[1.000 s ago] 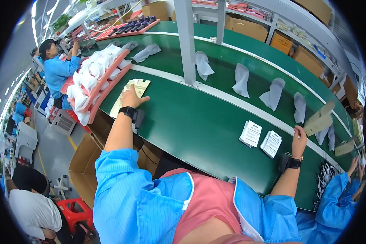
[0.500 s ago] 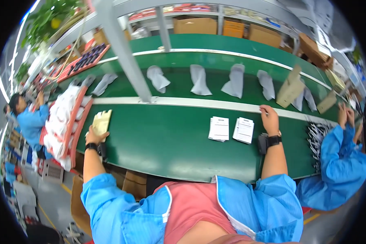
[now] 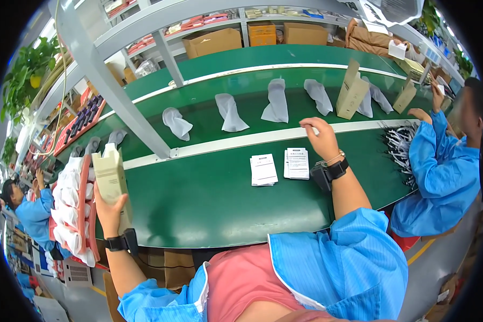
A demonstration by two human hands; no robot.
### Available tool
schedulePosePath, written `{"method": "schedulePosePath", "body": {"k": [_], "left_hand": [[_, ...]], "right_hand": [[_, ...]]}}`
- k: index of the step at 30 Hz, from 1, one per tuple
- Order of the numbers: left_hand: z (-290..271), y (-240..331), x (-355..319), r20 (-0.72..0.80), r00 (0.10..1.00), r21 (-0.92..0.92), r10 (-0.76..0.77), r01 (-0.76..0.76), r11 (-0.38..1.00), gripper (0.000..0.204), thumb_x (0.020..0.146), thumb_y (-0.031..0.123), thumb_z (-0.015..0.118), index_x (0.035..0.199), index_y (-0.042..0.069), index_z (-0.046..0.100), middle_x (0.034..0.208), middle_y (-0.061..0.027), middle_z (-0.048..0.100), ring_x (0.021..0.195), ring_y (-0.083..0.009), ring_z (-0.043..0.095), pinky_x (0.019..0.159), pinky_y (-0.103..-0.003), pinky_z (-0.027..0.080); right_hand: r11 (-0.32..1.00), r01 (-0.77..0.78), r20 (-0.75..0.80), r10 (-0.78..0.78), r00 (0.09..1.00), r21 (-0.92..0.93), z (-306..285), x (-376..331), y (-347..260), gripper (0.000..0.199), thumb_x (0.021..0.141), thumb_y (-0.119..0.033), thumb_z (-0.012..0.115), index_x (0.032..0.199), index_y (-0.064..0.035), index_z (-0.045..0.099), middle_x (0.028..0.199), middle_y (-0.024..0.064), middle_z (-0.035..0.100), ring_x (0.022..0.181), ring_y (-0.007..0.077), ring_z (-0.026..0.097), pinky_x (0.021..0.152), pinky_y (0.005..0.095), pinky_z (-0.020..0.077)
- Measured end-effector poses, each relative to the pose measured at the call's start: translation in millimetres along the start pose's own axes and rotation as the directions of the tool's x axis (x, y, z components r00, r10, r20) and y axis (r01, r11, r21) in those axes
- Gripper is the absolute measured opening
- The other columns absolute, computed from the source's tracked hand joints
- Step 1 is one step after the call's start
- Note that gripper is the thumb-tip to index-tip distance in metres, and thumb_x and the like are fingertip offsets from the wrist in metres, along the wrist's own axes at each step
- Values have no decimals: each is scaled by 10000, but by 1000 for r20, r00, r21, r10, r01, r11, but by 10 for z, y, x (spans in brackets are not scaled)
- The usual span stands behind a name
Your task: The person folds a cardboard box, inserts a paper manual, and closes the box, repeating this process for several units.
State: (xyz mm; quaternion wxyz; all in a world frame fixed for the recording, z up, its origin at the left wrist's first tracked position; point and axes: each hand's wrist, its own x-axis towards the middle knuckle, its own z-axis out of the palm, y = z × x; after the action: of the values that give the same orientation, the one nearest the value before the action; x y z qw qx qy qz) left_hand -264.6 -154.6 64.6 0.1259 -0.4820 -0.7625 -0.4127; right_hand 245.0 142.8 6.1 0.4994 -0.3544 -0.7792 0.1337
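Note:
My left hand is wrapped round a tall beige carton at the table's left, held upright with its top flaps raised. My right hand reaches over the white rail, fingers loosely bent with nothing visible in them. Just beyond it, on the green belt, a row of pale grey wrapped pouches lies spaced out, among them one pouch in the middle and another nearest my hand. Two stacks of printed white leaflets, a left stack and a right stack, lie on the green table.
A slanting grey post rises at left. Red trays of white wrapped items stand beside my left arm. To the right are black-and-white cords, a standing beige carton and a co-worker in blue. Another co-worker is far left.
My left hand has raised the beige carton to upright. My right hand has moved up and left across the rail, its fingers loosening. The whole view has shifted to the right.

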Motion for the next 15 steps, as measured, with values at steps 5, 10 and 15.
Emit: {"method": "schedulePosePath", "body": {"k": [5, 10, 15], "left_hand": [[398, 851, -28, 134, 966, -105, 220, -207, 973, 987, 549, 91, 875, 1388, 22, 359, 1240, -170, 547, 1139, -302, 528, 958, -390, 430], [1096, 1200, -51, 90, 797, -60, 597, -594, 802, 1057, 521, 212, 908, 1406, 83, 343, 1229, -214, 540, 1099, -404, 525, 892, -441, 460], [1702, 1429, -173, -19, 773, -167, 635, -628, 760, 1074, 529, 241, 914, 1405, 113, 306, 1207, -220, 542, 1078, -424, 536, 851, -473, 478]], "right_hand": [[959, 95, 252, -165, 954, 268, 331, 84, -816, 293, 866, -136, 628, 1147, -59, 606, 1096, 101, 627, 1028, 240, 578, 892, 341, 455], [814, 25, 343, -272, 899, 580, 909, 87, -1429, 745, 875, -290, 662, 1458, -76, 250, 1414, 131, 388, 1271, 240, 404, 1059, 370, 326], [436, -153, 203, -70, 977, 887, 1219, -60, -1458, 823, 893, -332, 644, 1485, -76, 132, 1448, 100, 299, 1303, 215, 344, 1096, 362, 270]]}}
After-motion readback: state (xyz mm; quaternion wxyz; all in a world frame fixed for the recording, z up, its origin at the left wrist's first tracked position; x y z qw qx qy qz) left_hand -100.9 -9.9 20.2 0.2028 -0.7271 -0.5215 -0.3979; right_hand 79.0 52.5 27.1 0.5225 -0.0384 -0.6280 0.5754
